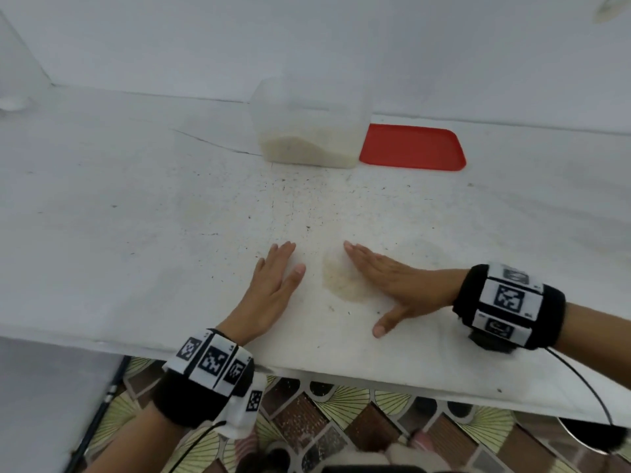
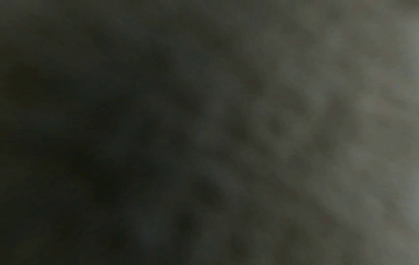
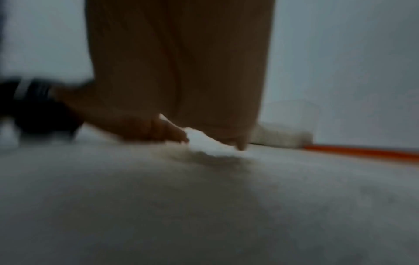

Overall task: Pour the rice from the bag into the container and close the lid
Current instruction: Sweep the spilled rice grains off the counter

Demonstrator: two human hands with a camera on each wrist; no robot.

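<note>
A clear plastic container (image 1: 309, 121) stands lidless at the back of the white table (image 1: 136, 216), with rice (image 1: 307, 151) lying low in it. Its red lid (image 1: 413, 148) lies flat just to the right. A small heap of spilled rice (image 1: 343, 278) sits near the front edge. My left hand (image 1: 273, 281) lies flat, fingers straight, left of the heap. On the heap's right side my right hand (image 1: 386, 278) stands on edge with straight fingers against it. The right wrist view shows the right hand (image 3: 181, 71), the heap (image 3: 208, 143), the container (image 3: 285, 125) and the lid (image 3: 362, 152). No bag is in view.
Loose grains and dark specks are scattered over the table between the heap and the container. The table's front edge (image 1: 307, 367) runs just below my wrists, with patterned floor (image 1: 341, 414) beneath. A wall rises behind the container. The left wrist view is dark and blurred.
</note>
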